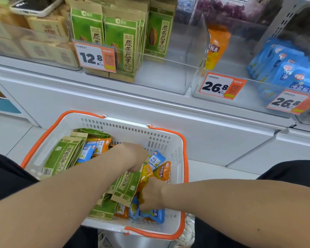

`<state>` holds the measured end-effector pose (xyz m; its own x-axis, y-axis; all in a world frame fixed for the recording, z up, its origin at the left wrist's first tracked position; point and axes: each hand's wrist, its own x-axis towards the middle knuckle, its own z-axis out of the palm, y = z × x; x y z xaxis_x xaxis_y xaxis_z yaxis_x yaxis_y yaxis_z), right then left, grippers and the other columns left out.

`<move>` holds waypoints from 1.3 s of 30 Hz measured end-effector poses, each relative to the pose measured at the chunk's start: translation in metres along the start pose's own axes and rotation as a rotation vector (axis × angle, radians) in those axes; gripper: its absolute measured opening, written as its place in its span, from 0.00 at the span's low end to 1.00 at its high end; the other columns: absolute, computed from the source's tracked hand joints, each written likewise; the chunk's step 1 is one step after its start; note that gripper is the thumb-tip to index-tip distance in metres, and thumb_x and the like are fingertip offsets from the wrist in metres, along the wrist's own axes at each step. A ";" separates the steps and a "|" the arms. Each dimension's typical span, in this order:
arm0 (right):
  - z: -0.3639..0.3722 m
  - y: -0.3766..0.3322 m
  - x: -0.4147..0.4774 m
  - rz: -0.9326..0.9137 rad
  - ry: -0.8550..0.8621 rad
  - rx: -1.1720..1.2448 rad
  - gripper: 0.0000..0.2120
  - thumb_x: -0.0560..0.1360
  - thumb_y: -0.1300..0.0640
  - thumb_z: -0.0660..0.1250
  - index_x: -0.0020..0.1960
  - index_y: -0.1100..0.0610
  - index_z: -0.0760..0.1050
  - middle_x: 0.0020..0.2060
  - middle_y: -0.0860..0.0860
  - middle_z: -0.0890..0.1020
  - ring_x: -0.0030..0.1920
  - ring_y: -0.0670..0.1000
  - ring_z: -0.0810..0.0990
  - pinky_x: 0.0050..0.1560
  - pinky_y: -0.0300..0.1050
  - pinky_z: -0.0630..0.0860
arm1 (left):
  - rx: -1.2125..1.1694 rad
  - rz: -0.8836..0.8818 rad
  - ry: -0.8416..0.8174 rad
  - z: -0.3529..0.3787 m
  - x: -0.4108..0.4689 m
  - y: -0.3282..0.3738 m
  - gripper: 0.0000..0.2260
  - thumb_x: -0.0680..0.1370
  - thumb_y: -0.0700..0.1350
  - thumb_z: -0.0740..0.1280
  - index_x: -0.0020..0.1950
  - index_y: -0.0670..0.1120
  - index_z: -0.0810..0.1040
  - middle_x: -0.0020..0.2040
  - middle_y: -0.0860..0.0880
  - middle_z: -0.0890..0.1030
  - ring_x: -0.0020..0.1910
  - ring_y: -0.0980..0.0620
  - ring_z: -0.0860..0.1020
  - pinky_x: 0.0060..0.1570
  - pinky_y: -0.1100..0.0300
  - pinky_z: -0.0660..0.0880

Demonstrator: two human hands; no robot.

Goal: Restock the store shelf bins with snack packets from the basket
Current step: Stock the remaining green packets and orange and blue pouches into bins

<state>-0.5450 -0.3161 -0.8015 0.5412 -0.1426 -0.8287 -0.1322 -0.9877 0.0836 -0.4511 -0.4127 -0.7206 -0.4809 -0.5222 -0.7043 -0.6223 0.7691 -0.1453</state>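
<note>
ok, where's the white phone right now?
In the head view, the white phone lies flat at top left, on the tan packets in the leftmost clear shelf bin, left of the green packets.

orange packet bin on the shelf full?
No: the orange packet bin holds only a packet or so at the back, its front floor bare.

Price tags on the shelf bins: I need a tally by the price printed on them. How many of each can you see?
12.8 tag: 1
26.8 tags: 2
Total: 3
</note>
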 end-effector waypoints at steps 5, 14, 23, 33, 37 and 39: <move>-0.005 0.016 -0.018 0.215 0.172 0.184 0.28 0.82 0.56 0.65 0.78 0.43 0.60 0.51 0.53 0.80 0.48 0.58 0.81 0.41 0.48 0.80 | -0.067 0.005 0.003 -0.009 -0.013 -0.003 0.22 0.81 0.34 0.64 0.75 0.45 0.72 0.67 0.45 0.77 0.61 0.45 0.79 0.46 0.54 0.72; -0.032 0.074 -0.087 0.753 0.383 1.194 0.07 0.75 0.67 0.64 0.52 0.61 0.72 0.37 0.56 0.77 0.38 0.60 0.79 0.30 0.47 0.73 | -0.259 -0.086 0.029 -0.033 -0.038 -0.028 0.34 0.80 0.40 0.72 0.80 0.43 0.56 0.58 0.44 0.78 0.51 0.43 0.79 0.40 0.55 0.76; -0.068 0.097 -0.171 1.055 0.995 2.045 0.11 0.77 0.60 0.60 0.50 0.66 0.77 0.35 0.63 0.86 0.39 0.61 0.88 0.43 0.51 0.83 | -0.848 0.079 0.427 -0.049 -0.037 -0.027 0.24 0.78 0.54 0.74 0.67 0.49 0.67 0.52 0.50 0.79 0.52 0.49 0.79 0.48 0.54 0.74; -0.088 0.094 -0.260 1.491 1.309 0.602 0.08 0.72 0.49 0.63 0.45 0.50 0.79 0.38 0.48 0.79 0.38 0.54 0.79 0.32 0.43 0.69 | -1.515 0.325 1.045 -0.092 -0.045 -0.008 0.11 0.79 0.49 0.70 0.59 0.47 0.74 0.44 0.45 0.82 0.42 0.45 0.78 0.46 0.39 0.76; -0.094 0.101 -0.291 1.476 1.487 0.612 0.09 0.68 0.46 0.66 0.45 0.49 0.73 0.46 0.49 0.70 0.46 0.52 0.72 0.41 0.46 0.73 | -1.546 0.326 1.238 -0.118 -0.057 0.007 0.10 0.81 0.49 0.70 0.61 0.54 0.76 0.50 0.49 0.84 0.51 0.46 0.82 0.55 0.40 0.79; -0.096 0.108 -0.303 1.371 1.553 1.098 0.14 0.69 0.48 0.70 0.51 0.49 0.70 0.48 0.48 0.74 0.48 0.50 0.76 0.45 0.48 0.76 | -1.522 0.319 1.340 -0.135 -0.065 0.013 0.09 0.82 0.48 0.69 0.61 0.54 0.76 0.51 0.53 0.83 0.53 0.51 0.81 0.57 0.43 0.79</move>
<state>-0.6435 -0.3859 -0.4878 -0.2942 -0.8878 0.3539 -0.7720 0.0024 -0.6357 -0.5117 -0.4183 -0.5830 -0.2703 -0.8924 0.3614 -0.0069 0.3771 0.9261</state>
